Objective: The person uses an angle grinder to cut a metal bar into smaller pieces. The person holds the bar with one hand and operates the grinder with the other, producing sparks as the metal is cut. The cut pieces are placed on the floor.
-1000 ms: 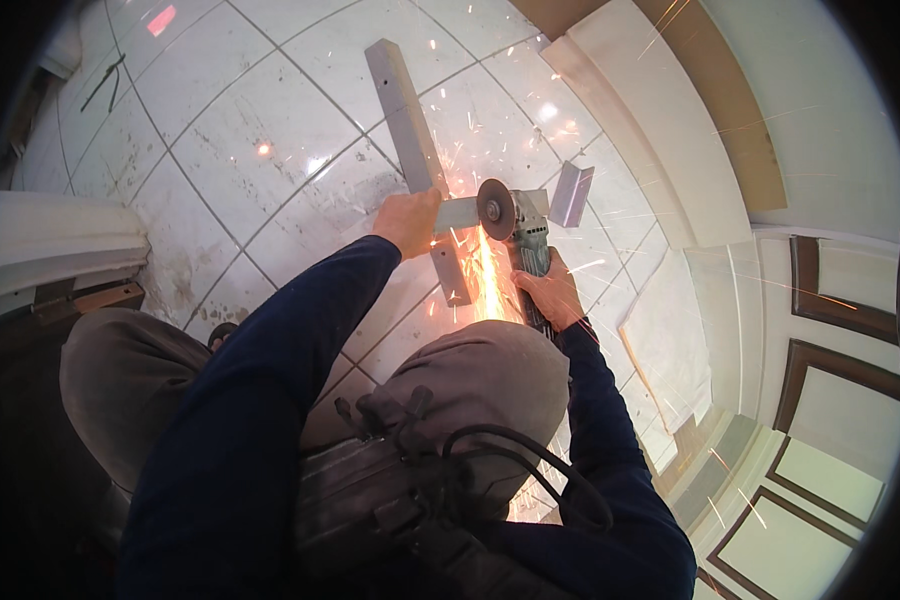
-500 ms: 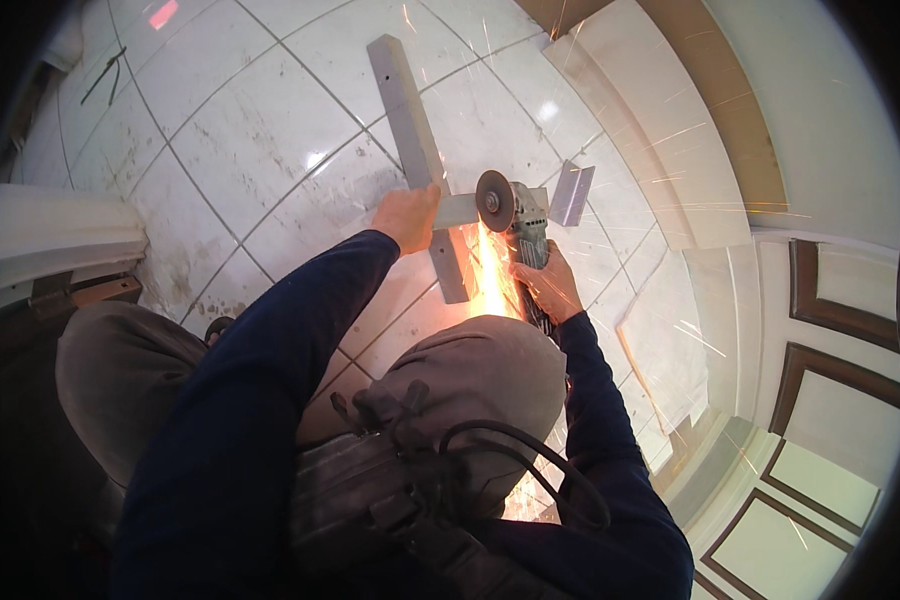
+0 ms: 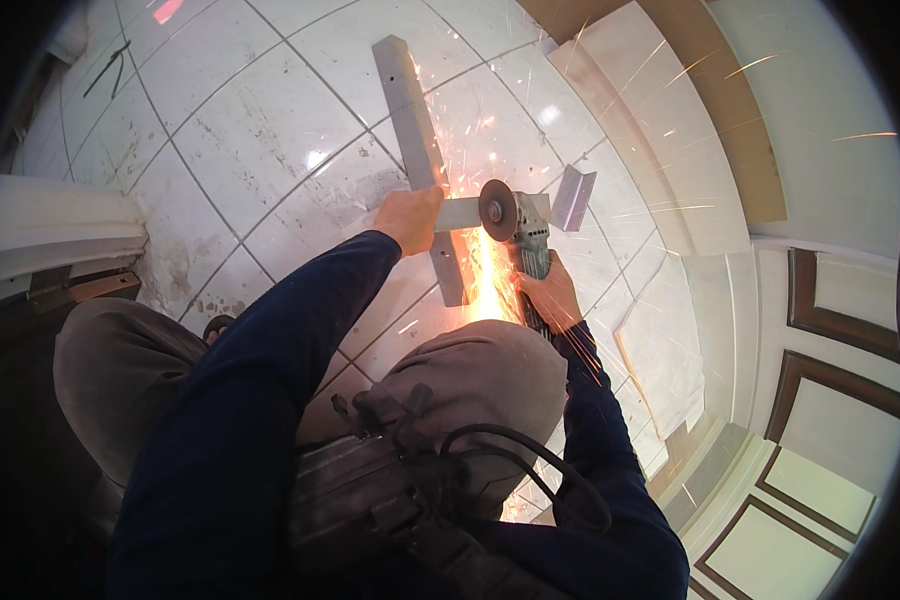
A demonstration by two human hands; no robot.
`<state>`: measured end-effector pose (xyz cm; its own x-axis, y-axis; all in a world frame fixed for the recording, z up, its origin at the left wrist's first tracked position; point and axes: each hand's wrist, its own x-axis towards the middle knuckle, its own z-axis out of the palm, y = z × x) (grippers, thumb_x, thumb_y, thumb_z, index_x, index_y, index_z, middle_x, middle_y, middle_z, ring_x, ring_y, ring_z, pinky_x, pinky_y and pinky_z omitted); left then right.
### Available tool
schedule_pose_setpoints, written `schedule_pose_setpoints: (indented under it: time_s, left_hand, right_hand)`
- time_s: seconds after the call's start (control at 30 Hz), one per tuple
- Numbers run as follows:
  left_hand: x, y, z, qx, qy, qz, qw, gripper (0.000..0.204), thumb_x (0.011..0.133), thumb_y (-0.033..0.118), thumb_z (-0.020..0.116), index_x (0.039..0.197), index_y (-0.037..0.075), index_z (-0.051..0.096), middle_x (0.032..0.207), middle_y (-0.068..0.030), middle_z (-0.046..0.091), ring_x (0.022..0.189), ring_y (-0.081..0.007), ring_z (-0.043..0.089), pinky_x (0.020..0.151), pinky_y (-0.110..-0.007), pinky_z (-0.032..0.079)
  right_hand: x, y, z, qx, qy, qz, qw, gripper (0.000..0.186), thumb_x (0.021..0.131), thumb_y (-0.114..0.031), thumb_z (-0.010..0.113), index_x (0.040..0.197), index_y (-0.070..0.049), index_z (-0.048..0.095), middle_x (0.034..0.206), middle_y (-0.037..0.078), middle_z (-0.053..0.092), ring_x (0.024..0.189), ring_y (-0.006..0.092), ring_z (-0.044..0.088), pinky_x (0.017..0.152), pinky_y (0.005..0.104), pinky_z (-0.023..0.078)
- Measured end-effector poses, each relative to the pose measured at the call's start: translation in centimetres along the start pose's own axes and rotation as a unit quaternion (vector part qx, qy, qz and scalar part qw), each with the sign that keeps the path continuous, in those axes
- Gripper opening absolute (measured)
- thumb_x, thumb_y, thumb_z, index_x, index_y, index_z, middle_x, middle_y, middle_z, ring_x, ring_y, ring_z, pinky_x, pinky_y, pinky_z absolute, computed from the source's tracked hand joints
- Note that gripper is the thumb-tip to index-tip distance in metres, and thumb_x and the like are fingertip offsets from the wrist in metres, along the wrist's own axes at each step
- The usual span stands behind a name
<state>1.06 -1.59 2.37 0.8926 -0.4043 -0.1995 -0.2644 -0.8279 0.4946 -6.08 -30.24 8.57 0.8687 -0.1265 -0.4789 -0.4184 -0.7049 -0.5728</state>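
Head camera: sparks now fan wider as the angle grinder (image 3: pixel 515 225), gripped in the right hand (image 3: pixel 550 295), bites the grey metal cross-piece (image 3: pixel 457 213) on the tiled floor (image 3: pixel 240 150); the left hand (image 3: pixel 410 218) clamps that piece, so cutting continues.

This looks like a home interior under renovation. A dusty, stained white tiled floor (image 3: pixel 220 150) spreads to the far left, while cream wall panels with dark brown wooden frames (image 3: pixel 840 340) stand on the right. Orange grinding sparks (image 3: pixel 485 280) scatter across the tiles.

Spark glare (image 3: pixel 485 285) hides where the grinder disc (image 3: pixel 497 209) meets the metal bar (image 3: pixel 420 150).
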Motion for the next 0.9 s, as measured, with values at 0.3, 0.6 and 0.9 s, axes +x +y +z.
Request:
schedule_pose_setpoints:
  time_s: [0.3, 0.6, 0.9]
  left_hand:
    - [0.0, 0.2, -0.2, 0.011, -0.002, -0.009, 1.000, 0.040, 0.079, 0.014, 0.079, 0.110, 0.000, 0.058, 0.094, -0.0192, 0.075, 0.089, -0.0400, 0.075, 0.076, -0.049, 0.059]
    - [-0.1, -0.1, 0.0, -0.005, 0.005, -0.006, 1.000, 0.038, 0.080, 0.013, 0.076, 0.111, 0.000, 0.058, 0.093, -0.0188, 0.075, 0.090, -0.0408, 0.075, 0.078, -0.050, 0.058]
    - [-0.2, 0.4, -0.9, 0.005, -0.007, -0.003, 1.000, 0.038, 0.081, 0.013, 0.074, 0.112, 0.000, 0.059, 0.097, -0.0197, 0.075, 0.092, -0.0401, 0.075, 0.079, -0.050, 0.059]
  right_hand:
    - [0.8, -1.3, -0.3, -0.006, 0.006, -0.005, 1.000, 0.064, 0.077, -0.033, 0.080, 0.124, 0.006, 0.060, 0.106, 0.021, 0.074, 0.091, 0.0302, 0.073, 0.084, 0.0397, 0.057]
    - [-0.1, -1.4, -0.3, -0.001, 0.004, -0.005, 1.000, 0.063, 0.076, -0.033, 0.079, 0.122, 0.005, 0.060, 0.104, 0.022, 0.073, 0.090, 0.0299, 0.073, 0.083, 0.0396, 0.057]
    - [-0.6, -0.7, -0.4, -0.017, 0.000, 0.013, 1.000, 0.065, 0.076, -0.033, 0.080, 0.126, 0.005, 0.060, 0.107, 0.022, 0.074, 0.094, 0.0293, 0.073, 0.085, 0.0398, 0.057]
